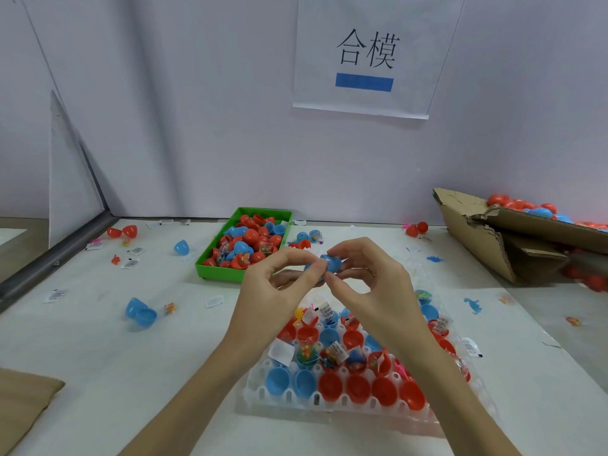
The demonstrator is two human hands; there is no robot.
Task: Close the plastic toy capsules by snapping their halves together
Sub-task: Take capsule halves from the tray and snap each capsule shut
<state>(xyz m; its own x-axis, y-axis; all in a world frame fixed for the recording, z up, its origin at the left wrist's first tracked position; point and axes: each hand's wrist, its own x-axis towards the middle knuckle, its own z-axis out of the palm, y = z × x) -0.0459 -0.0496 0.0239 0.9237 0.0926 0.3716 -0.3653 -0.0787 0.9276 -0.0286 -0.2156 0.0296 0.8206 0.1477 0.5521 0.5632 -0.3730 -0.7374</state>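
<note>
Both hands meet above the table (98, 350), pinching one blue capsule (330, 263) between them: the left hand (273, 291) grips its left half with thumb and fingertips, the right hand (371, 278) curls round the right half. Whether the halves are fully joined cannot be told. Below the wrists lies a clear tray (263, 394) of open red and blue halves. Beyond the left hand stands a green bin (210, 269) of capsules; far right, a cardboard box (477, 238).

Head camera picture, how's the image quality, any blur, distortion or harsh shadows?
Head view: wide-angle bending shows in the tilted partition edge at left; lighting is soft and even, with faint shadows under the hands; the blue capsule held by left hand and right hand is slightly soft; the cardboard box blurs.
</note>
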